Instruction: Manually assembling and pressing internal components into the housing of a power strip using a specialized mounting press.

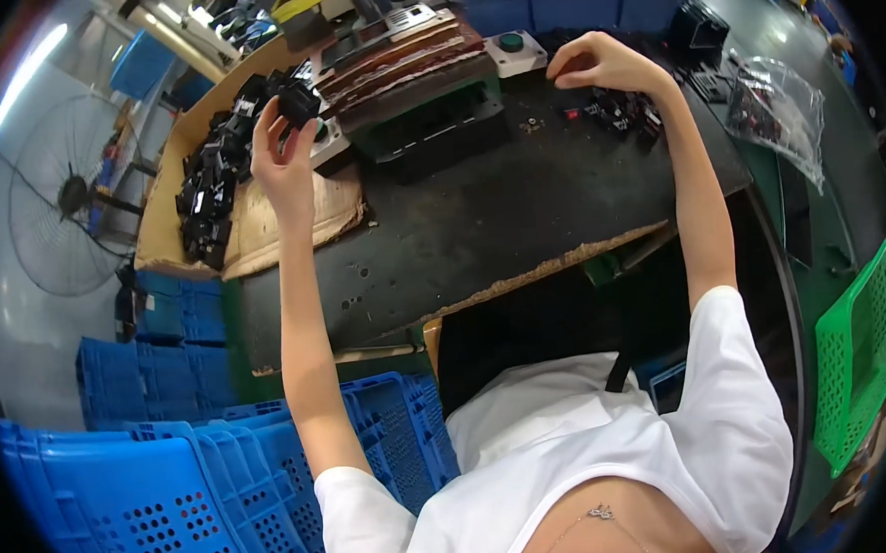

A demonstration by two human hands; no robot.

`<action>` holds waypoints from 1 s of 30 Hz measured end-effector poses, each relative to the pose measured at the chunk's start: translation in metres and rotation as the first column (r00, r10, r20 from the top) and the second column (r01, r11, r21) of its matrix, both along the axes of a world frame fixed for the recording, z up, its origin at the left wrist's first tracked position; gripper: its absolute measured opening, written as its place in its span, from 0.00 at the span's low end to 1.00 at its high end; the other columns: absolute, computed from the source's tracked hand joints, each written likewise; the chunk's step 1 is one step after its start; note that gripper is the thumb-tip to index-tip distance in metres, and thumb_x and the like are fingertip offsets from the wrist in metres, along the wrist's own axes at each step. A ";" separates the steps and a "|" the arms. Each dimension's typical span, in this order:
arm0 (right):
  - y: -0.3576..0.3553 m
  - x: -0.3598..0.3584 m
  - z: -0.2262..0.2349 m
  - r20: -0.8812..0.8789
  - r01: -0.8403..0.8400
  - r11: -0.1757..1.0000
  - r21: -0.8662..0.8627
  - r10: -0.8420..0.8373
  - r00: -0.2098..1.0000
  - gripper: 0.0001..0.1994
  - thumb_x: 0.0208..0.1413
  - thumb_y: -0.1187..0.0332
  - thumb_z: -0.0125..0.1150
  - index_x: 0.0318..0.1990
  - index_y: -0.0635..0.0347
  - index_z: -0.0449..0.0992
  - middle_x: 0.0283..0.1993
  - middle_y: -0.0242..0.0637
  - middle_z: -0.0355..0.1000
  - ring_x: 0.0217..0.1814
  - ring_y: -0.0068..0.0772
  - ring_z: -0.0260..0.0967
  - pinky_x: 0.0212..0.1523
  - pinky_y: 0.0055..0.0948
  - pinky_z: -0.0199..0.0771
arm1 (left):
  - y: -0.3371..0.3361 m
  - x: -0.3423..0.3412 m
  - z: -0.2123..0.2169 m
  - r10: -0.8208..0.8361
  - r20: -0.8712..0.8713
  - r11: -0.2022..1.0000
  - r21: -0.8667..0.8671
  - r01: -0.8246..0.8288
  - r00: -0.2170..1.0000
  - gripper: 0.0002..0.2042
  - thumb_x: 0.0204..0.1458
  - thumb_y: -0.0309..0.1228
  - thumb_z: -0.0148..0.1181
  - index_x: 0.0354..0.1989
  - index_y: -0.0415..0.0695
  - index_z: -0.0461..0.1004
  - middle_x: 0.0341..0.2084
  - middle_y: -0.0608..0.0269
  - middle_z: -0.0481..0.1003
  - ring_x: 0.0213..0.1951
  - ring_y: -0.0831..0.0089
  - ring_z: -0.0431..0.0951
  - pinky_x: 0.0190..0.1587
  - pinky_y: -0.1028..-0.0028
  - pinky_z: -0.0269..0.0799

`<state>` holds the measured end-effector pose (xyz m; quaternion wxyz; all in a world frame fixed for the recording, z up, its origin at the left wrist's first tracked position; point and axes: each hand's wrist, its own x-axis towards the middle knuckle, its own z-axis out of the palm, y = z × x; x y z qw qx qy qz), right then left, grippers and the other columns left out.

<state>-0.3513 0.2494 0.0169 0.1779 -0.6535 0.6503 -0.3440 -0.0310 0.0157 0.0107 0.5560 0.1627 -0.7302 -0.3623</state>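
Observation:
My left hand is raised at the left of the machine, its thumb and fingers closed on a black plastic part. A white button box with a green button is just beyond that hand, partly hidden. At the right, my right hand hovers with curled fingers and the thumb close to the forefinger; anything between their tips is too small to make out. The other button box, white with a green button, sits to its left. Small black parts and a red piece lie below it.
Between my hands stands a press-like machine on the dark worktable. A cardboard box full of black parts is at the left. Blue crates stand at lower left, a green basket at right, a clear bag behind.

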 end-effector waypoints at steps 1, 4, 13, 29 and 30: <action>0.003 0.005 0.002 -0.069 -0.001 0.998 0.060 0.005 0.998 0.10 0.46 0.70 0.64 0.36 0.64 0.76 0.32 0.33 0.74 0.33 0.20 0.70 0.36 0.20 0.70 | 0.000 -0.005 0.003 -0.015 0.017 1.000 -0.007 0.015 1.000 0.22 0.45 0.21 0.62 0.51 0.40 0.67 0.39 0.61 0.73 0.38 0.77 0.73 0.44 0.80 0.68; 0.001 0.016 -0.003 -0.048 0.039 0.972 0.232 -0.028 0.998 0.11 0.42 0.69 0.66 0.33 0.64 0.76 0.29 0.36 0.74 0.31 0.24 0.71 0.33 0.23 0.70 | -0.006 -0.018 0.014 -0.079 0.070 0.997 0.028 0.078 0.994 0.21 0.45 0.22 0.62 0.51 0.39 0.67 0.38 0.60 0.73 0.38 0.77 0.73 0.43 0.79 0.69; 0.001 0.021 -0.012 -0.237 0.229 0.957 0.180 -0.184 0.954 0.08 0.37 0.76 0.65 0.28 0.65 0.74 0.27 0.39 0.72 0.30 0.33 0.70 0.32 0.29 0.71 | -0.045 -0.089 0.048 0.149 0.367 0.815 -0.571 0.096 0.918 0.19 0.45 0.31 0.63 0.47 0.40 0.70 0.37 0.50 0.74 0.38 0.62 0.75 0.42 0.71 0.70; -0.004 0.022 -0.015 -0.412 0.372 0.924 0.085 -0.307 0.858 0.16 0.34 0.70 0.69 0.34 0.61 0.75 0.35 0.38 0.73 0.40 0.39 0.71 0.39 0.33 0.72 | -0.065 -0.113 0.043 0.096 0.470 0.762 -0.602 0.238 0.877 0.15 0.47 0.36 0.59 0.42 0.46 0.73 0.37 0.54 0.75 0.40 0.56 0.75 0.44 0.68 0.68; -0.003 0.021 -0.016 -0.413 0.372 0.924 0.085 -0.307 0.857 0.16 0.34 0.70 0.69 0.34 0.61 0.75 0.35 0.38 0.73 0.40 0.39 0.71 0.39 0.33 0.72 | -0.066 -0.113 0.044 0.144 0.479 0.741 -0.632 0.226 0.866 0.14 0.47 0.37 0.59 0.42 0.47 0.73 0.37 0.54 0.75 0.39 0.56 0.75 0.43 0.67 0.68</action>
